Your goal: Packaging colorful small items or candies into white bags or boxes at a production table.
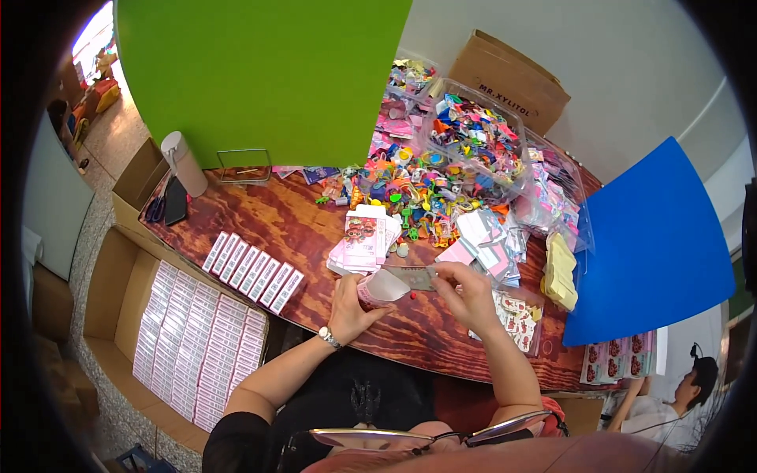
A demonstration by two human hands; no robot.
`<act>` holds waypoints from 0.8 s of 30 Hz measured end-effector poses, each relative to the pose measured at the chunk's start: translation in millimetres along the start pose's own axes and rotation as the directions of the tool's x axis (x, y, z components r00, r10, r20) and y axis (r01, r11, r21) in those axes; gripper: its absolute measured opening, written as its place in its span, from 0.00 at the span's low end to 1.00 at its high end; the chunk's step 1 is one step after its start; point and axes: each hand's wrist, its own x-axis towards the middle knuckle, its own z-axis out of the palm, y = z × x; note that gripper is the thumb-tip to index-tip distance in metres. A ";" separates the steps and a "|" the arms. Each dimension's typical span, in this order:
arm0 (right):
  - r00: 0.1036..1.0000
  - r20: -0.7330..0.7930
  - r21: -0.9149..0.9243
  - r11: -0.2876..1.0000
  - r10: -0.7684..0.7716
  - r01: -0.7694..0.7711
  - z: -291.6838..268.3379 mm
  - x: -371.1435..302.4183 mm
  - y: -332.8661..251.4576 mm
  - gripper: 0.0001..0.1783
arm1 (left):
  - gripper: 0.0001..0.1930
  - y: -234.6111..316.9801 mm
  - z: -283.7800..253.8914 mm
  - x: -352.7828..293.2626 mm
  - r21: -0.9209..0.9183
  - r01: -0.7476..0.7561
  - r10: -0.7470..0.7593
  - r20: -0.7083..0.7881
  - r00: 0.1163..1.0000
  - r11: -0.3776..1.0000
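Observation:
My left hand (351, 309), with a watch at the wrist, is closed round a small pink carton (377, 290); its pale mouth faces right. Between the fingers of my right hand (468, 295) is a thin greyish flat piece (415, 277), its left end close to the carton's mouth; what it is exactly I cannot make out. A tiny red item (413, 296) lies on the table just under it. Beyond my left hand lies a stack of flat pink-and-white cartons (363, 240). White and pink cards (479, 243) are heaped beyond my right hand.
A large pile of colourful small toys (418, 197) and a full clear tub (477, 138) cover the back. Filled pink boxes (251, 268) stand in a row at left, above a cardboard box (118, 331) packed with more. Green (260, 79) and blue panels (654, 244) flank the table.

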 end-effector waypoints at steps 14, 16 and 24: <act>0.981 0.114 -0.107 0.979 -0.159 0.171 20.1 -0.2 -1.0 0.12 | 0.37 0.9 -9.0 -6.6 0.052 0.004 -0.003 -0.023 1.000 0.999; 0.957 0.118 -0.125 0.953 -0.263 0.277 30.1 0.2 -0.2 0.13 | 0.37 1.0 -5.3 -8.0 0.110 -0.071 0.081 -0.085 0.993 0.991; 0.920 0.097 -0.467 0.799 -0.380 0.380 60.8 -14.6 -7.0 0.14 | 0.36 8.1 -5.5 -6.1 0.155 -0.125 0.140 -0.092 0.986 0.980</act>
